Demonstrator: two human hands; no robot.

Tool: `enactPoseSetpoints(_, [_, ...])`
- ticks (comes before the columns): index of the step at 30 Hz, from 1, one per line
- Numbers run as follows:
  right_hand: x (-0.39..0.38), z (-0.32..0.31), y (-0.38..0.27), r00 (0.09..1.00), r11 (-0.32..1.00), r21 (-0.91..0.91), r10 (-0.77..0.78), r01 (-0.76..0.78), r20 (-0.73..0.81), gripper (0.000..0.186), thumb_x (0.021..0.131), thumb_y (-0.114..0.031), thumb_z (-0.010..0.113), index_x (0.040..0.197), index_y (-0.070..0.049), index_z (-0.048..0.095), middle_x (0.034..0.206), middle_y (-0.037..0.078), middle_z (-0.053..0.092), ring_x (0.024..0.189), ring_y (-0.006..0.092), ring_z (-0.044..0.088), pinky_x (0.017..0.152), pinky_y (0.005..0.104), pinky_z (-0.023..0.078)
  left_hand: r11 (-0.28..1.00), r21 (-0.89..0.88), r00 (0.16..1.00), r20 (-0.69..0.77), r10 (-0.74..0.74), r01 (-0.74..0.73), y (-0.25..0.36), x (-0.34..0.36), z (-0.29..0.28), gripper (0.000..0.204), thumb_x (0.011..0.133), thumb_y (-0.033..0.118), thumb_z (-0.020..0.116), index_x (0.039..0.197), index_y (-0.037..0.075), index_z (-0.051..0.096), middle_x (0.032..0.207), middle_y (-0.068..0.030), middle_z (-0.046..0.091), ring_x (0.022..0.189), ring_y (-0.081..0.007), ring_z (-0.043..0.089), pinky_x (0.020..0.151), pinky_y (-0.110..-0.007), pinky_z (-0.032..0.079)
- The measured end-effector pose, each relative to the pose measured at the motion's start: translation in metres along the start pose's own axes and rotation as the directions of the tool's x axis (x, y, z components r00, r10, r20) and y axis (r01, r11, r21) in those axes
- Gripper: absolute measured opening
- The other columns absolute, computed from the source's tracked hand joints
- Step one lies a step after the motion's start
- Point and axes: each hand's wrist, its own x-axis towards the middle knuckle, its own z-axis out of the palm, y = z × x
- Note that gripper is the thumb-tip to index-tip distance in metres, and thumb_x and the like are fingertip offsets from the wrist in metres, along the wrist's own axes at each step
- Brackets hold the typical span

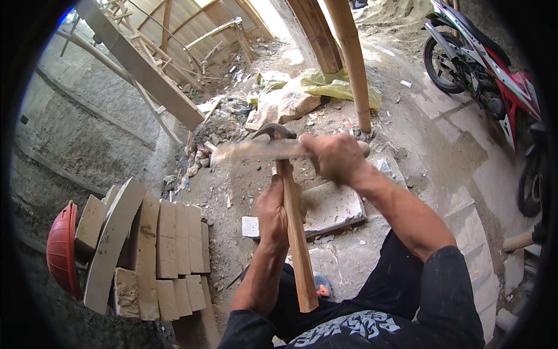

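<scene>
My left hand (273, 206) grips the wooden handle (299, 256) of an upright hammer-like tool, whose dark metal head (273, 131) points away from me. My right hand (340, 157) is closed on a long, pale flat tool (244, 152), held crosswise over that handle just below the head. Motion blurs this crosswise tool, so I cannot tell its exact kind. Beneath both hands a white block slab (337, 212) lies on the dusty ground, with a small white piece (250, 227) at its left end.
Stacked pale blocks (165, 232) and a red ribbed plastic item (62, 253) stand at left, near a leaning plank (142, 67). Sacks (296, 107) and rubble lie ahead beside a bamboo post (351, 70) and timber column (317, 41). A motorbike (494, 87) is parked at right.
</scene>
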Motion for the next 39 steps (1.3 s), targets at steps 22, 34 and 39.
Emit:
enactPoseSetpoints(22, [-0.016,-0.002,0.017,0.993,0.995,0.092,0.023,-0.034,0.119,0.063,0.094,-0.011,0.064,0.154,-0.029,0.055,0.068,0.010,0.064,0.054,0.0253,0.066,0.051,0.0422,0.056,0.976,0.181,0.990,-0.095,-0.102,0.118,-0.009,0.006,0.013,0.045,0.110,0.040,0.053,0.127,0.001,0.066,0.074,-0.0055,0.064,0.051,-0.0132,0.063,0.042,-0.026,0.051])
enactPoseSetpoints(34, [-0.012,-0.003,0.011,0.998,0.993,-0.113,0.025,-0.018,0.059,0.066,0.090,-0.009,0.069,0.152,-0.029,0.058,0.075,0.009,0.064,0.056,0.0244,0.067,0.052,0.0383,0.056,0.964,0.052,0.965,-0.036,-0.259,0.260,-0.019,0.024,-0.020,0.044,0.111,0.038,0.051,0.123,-0.002,0.065,0.077,-0.0086,0.064,0.052,-0.0154,0.062,0.043,-0.028,0.050])
enactPoseSetpoints(39, [-0.009,-0.019,0.013,0.965,0.894,0.399,0.252,-0.202,-0.076,0.030,0.098,-0.016,0.058,0.126,-0.015,0.068,0.079,0.016,0.075,0.066,0.0270,0.074,0.060,0.0431,0.059,0.990,-0.136,0.996,-0.072,-0.049,0.039,-0.015,0.040,-0.041,0.049,0.113,0.043,0.048,0.130,-0.002,0.059,0.081,-0.0090,0.063,0.057,-0.0154,0.064,0.046,-0.029,0.056])
